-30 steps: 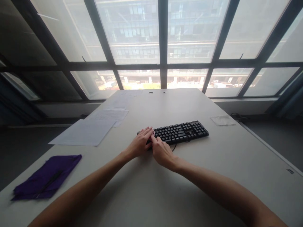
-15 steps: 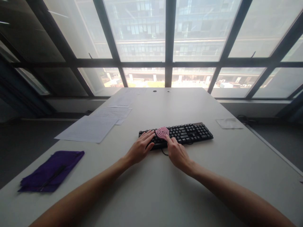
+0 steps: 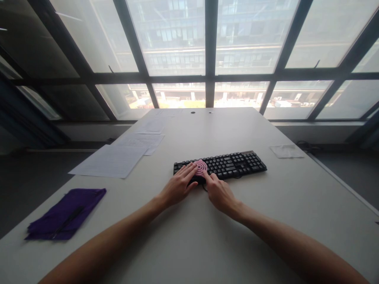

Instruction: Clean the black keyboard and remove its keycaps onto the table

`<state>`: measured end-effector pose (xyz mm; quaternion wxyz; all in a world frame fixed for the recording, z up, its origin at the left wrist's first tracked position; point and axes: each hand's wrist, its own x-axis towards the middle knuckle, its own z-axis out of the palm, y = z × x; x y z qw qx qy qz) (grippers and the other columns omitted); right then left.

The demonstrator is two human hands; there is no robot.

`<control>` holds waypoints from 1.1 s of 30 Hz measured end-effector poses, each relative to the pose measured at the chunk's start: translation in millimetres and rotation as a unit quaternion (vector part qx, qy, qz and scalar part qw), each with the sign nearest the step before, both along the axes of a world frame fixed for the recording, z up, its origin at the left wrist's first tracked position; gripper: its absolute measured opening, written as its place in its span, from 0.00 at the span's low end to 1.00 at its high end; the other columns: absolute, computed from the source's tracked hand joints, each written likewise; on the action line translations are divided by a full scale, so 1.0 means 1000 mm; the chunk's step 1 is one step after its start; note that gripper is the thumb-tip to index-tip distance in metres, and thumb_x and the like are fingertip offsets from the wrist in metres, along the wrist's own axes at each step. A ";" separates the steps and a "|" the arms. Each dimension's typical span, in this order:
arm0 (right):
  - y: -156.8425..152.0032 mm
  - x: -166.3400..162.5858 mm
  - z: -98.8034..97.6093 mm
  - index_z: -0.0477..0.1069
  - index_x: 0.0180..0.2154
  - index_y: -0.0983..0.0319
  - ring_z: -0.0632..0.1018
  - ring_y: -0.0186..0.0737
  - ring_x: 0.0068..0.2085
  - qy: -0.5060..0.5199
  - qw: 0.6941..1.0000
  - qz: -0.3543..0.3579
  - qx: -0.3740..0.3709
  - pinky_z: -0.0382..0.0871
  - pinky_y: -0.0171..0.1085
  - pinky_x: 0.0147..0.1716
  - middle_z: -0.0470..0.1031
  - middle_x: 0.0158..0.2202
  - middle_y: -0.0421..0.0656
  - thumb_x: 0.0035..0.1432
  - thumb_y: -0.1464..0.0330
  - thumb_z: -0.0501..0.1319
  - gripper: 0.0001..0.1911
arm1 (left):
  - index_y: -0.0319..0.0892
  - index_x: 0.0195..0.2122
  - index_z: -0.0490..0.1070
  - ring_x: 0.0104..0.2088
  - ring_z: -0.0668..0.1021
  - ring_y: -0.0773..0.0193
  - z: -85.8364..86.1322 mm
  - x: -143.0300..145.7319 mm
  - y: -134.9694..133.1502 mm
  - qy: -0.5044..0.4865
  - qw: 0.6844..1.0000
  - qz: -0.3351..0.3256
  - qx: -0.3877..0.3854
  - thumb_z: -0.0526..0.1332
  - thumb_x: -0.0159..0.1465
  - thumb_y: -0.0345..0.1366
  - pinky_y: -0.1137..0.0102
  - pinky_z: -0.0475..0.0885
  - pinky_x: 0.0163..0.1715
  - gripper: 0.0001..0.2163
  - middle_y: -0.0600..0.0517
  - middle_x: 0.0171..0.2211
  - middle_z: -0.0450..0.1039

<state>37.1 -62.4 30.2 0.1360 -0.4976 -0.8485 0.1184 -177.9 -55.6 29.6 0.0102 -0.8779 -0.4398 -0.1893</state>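
Note:
A pink round disc with concentric rings [image 3: 200, 167] lies over the left part of a black keyboard [image 3: 233, 163]. My left hand [image 3: 179, 182] rests flat on the keyboard's left end, fingers stretched out, its fingertips at the disc's left edge. From the lower right, my right hand [image 3: 220, 193] has its index finger at the disc's near edge, while the other fingers are curled in. The right thumb is hidden. Part of the keyboard's near left edge is covered by my hands, and a bit of cable shows beneath.
Printed sheets of paper [image 3: 109, 159] overlap along the table's left side. A folded purple cloth bag [image 3: 85, 203] lies at the near left. To the right is a white tissue [image 3: 286, 151]. Large windows [image 3: 177, 43] stand beyond the white table [image 3: 189, 244].
The pink disc has shifted a little to the left, with my right hand following. My left fingers have slid slightly right to meet its edge. The keyboard stays where it was.

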 end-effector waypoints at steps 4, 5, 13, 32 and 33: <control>-0.004 0.001 0.001 0.52 0.69 0.63 0.79 0.46 0.43 0.015 1.000 0.002 0.010 0.69 0.38 0.41 0.72 0.50 0.54 0.64 0.77 0.45 0.32 | 0.42 0.69 0.53 0.69 0.56 0.55 0.002 0.002 -0.003 -0.005 1.000 0.007 0.012 0.50 0.72 0.43 0.54 0.55 0.69 0.26 0.46 0.70 0.50; -0.005 0.001 0.001 0.51 0.69 0.63 0.79 0.45 0.43 0.018 1.000 0.003 0.013 0.69 0.38 0.41 0.71 0.50 0.54 0.65 0.77 0.44 0.32 | 0.43 0.69 0.55 0.69 0.57 0.55 0.003 0.002 -0.004 -0.011 1.000 0.008 0.017 0.50 0.72 0.42 0.53 0.55 0.68 0.25 0.47 0.70 0.51; -0.012 0.002 -0.005 0.50 0.69 0.63 0.78 0.43 0.40 0.011 1.000 0.019 0.021 0.69 0.36 0.40 0.72 0.47 0.52 0.65 0.78 0.45 0.32 | 0.44 0.63 0.66 0.65 0.65 0.56 0.004 0.000 -0.003 -0.052 0.998 -0.022 0.039 0.50 0.72 0.36 0.54 0.61 0.66 0.19 0.48 0.64 0.64; -0.012 -0.011 -0.004 0.50 0.69 0.62 0.76 0.40 0.40 -0.006 0.996 0.087 0.026 0.69 0.34 0.42 0.71 0.44 0.49 0.64 0.79 0.45 0.32 | 0.44 0.36 0.80 0.45 0.81 0.59 -0.003 -0.026 0.011 -0.301 0.951 -0.030 0.061 0.49 0.73 0.39 0.60 0.72 0.49 0.19 0.48 0.39 0.82; -0.012 -0.011 -0.003 0.50 0.69 0.62 0.76 0.40 0.39 -0.012 0.996 0.086 0.026 0.69 0.34 0.41 0.71 0.43 0.48 0.64 0.79 0.45 0.32 | 0.44 0.35 0.80 0.45 0.81 0.59 -0.004 -0.027 0.012 -0.303 0.951 -0.032 0.049 0.49 0.73 0.40 0.60 0.72 0.50 0.20 0.48 0.39 0.82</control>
